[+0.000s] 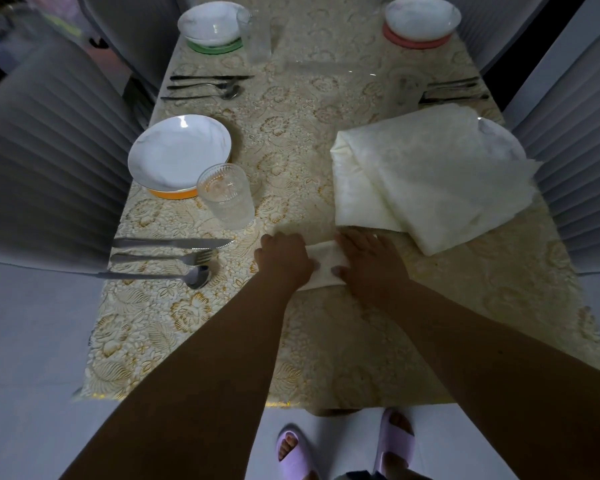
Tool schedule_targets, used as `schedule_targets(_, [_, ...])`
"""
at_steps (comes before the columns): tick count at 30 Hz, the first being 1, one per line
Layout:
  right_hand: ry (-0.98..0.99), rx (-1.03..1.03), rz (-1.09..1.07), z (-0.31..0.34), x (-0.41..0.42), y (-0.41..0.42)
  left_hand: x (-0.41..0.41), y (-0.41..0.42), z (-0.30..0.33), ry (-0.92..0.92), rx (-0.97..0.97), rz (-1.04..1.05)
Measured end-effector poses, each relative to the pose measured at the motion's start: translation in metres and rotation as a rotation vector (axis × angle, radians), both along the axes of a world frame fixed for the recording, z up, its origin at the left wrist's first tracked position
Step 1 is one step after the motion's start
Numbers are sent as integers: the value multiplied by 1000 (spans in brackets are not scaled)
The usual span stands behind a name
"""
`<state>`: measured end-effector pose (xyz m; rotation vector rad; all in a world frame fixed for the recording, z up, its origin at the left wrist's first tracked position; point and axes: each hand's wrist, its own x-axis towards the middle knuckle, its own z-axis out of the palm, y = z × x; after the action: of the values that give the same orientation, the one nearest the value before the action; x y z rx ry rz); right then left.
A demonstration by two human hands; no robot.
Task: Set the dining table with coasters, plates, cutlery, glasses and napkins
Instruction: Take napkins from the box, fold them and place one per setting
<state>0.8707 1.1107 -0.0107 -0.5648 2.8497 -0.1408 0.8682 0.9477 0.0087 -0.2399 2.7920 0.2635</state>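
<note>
A small cream napkin (326, 263) lies folded on the gold floral tablecloth (343, 341) in front of me. My left hand (284, 259) grips its left end with curled fingers. My right hand (364, 261) lies flat on its right end, fingers straight. A stack of folded cream napkins (426, 178) sits to the right, covering most of a white plate (499, 136). On the left, a white plate (179, 150) on an orange coaster (174, 193), a glass (226, 195), and a knife (170, 242), fork (163, 258) and spoon (160, 274).
At the far end stand a plate on a green coaster (215, 46) with a glass (255, 32), a plate on a red coaster (414, 41), another glass (404, 90), and cutlery sets (208, 86) (454, 90). Grey pleated chairs (49, 168) flank the table on both sides.
</note>
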Motion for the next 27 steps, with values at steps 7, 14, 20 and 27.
schedule_targets(7, [-122,-21,161,54,-8,-9,61,-22,25,214,588,137])
schedule_targets(14, [-464,-545,7,42,39,-74,127,-113,27,166,961,538])
schedule_targets(20, [-387,-495,-92,5,66,-146,137,-173,11,224,438,698])
schedule_targets(27, [134,-176,-128,-3,78,-164,163,-140,-35,390,13,-109])
